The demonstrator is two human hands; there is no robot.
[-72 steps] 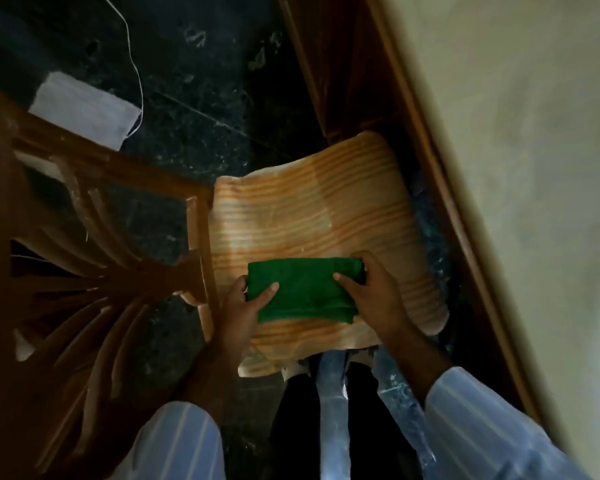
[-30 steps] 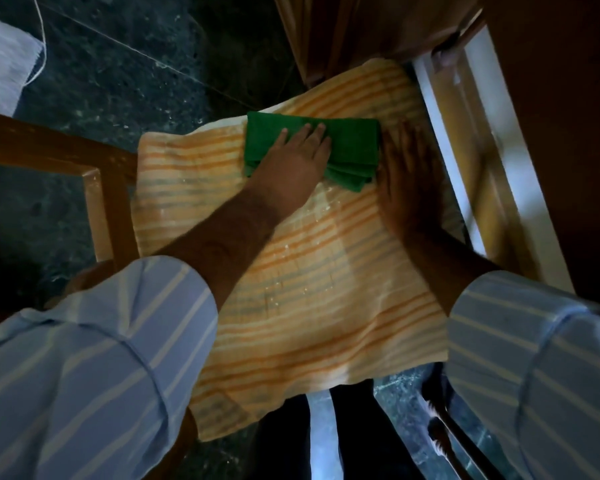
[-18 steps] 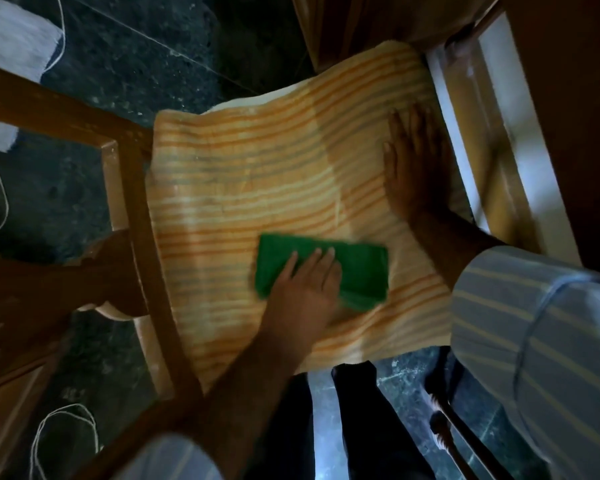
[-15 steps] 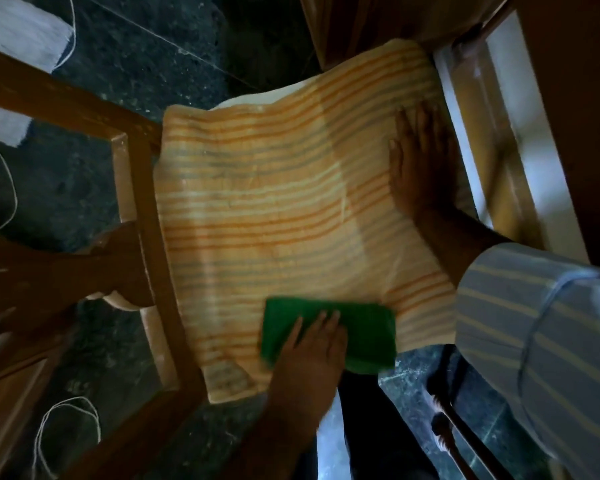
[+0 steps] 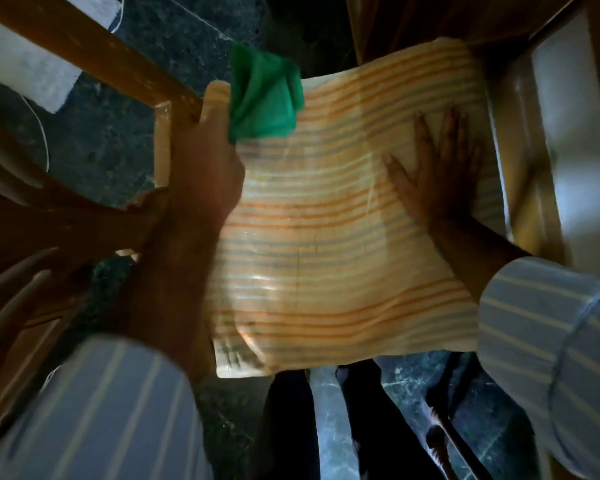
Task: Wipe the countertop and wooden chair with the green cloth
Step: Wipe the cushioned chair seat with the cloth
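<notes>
The wooden chair's seat, pale with orange grain stripes, fills the middle of the head view. A crumpled green cloth sits at the seat's far left corner, bunched and blurred. My left hand grips the cloth from the near side, its fingers hidden under the fabric. My right hand lies flat on the right part of the seat, fingers spread, holding nothing. Wet streaks glint on the seat's near half.
The chair's dark wooden backrest runs along the left. A wooden frame and pale panel stand close on the right. Dark speckled floor lies around, with a white cloth and a thin cord at the far left. My legs are below the seat.
My left hand has swept the green cloth from the seat's near edge up to its far left corner, and the cloth has bunched up. My right hand stays flat on the seat.
</notes>
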